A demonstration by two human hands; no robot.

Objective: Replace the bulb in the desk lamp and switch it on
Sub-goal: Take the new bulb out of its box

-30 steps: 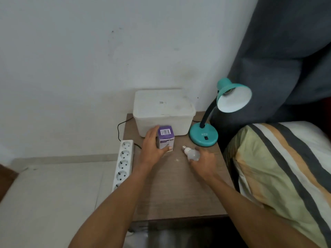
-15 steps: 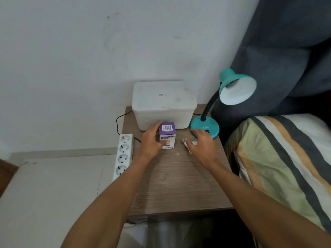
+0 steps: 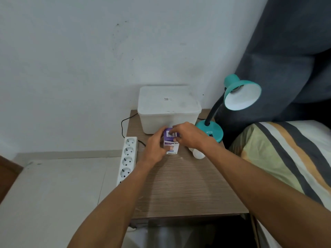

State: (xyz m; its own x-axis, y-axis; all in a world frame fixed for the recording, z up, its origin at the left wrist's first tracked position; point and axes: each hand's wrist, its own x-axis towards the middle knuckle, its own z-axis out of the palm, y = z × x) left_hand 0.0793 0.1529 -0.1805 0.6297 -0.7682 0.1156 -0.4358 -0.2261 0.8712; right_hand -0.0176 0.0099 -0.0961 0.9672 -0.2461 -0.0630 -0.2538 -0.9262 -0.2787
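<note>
A small purple and white bulb box (image 3: 172,147) stands on the wooden bedside table (image 3: 182,187), in front of a white tub. My left hand (image 3: 156,147) grips the box from its left side. My right hand (image 3: 189,135) reaches over from the right, fingertips on the box's top flap with the barcode. A loose white bulb (image 3: 198,154) lies on the table just under my right wrist, partly hidden. The teal desk lamp (image 3: 213,130) stands at the table's back right; its shade (image 3: 241,97) faces me and the socket inside looks empty and unlit.
A white lidded plastic tub (image 3: 169,108) sits at the back of the table against the wall. A white power strip (image 3: 127,159) hangs along the table's left edge with a black cable. A striped pillow (image 3: 279,158) and dark curtain (image 3: 286,56) border the right.
My right hand let go of the loose bulb, left it on the table and moved left onto the top of the box. My left hand kept its hold on the box.
</note>
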